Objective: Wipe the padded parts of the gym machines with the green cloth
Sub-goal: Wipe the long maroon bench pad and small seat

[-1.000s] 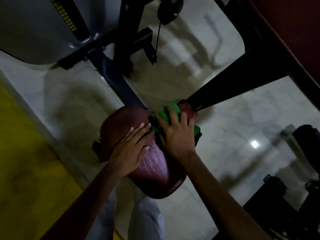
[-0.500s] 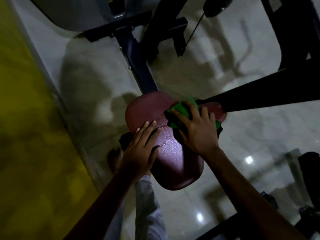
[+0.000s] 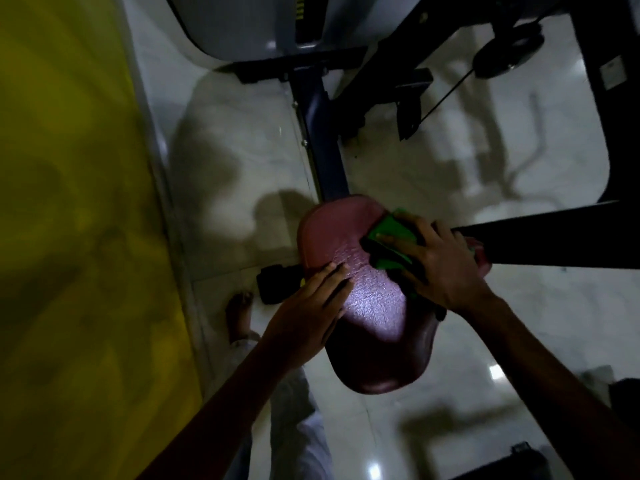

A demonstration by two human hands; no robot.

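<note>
Two hands on one padded seat (image 3: 367, 327), centre frame.
Left hand (image 3: 308, 313), fingers flat, steadies it; right hand (image 3: 436, 268), fingers spread, presses the green cloth (image 3: 389, 233) to wipe.

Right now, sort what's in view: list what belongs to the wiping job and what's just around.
Job:
green cloth, under the right hand
maroon padded seat
left hand, flat on the seat

Around:
black machine frame
pulley wheel
yellow floor strip
bare foot

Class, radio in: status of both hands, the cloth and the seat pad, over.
Left hand flat on maroon seat pad, steadying. Right hand pressing green cloth on pad's far end. Black frame bar close beside the cloth.
</note>
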